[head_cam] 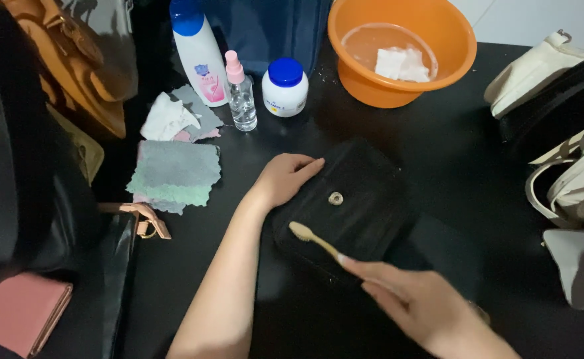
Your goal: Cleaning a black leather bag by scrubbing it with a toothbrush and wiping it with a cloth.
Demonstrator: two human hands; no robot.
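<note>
Black fabric purse with round metal snap: flat on dark table, between both hands.
Left hand: fingers curled, pressing purse's upper-left edge.
Right hand: pinching beige toothbrush, bristles on purse.

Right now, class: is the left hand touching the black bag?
Touching. The head view shows the left hand resting flat on the black bag's upper left corner, fingers on its flap.

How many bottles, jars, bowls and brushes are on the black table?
Bottles: 2, a white bottle and a small spray bottle
Jars: 1, the white jar
Bowls: 1, the orange bowl
Brushes: 1, the toothbrush in the right hand
Total: 5
</note>
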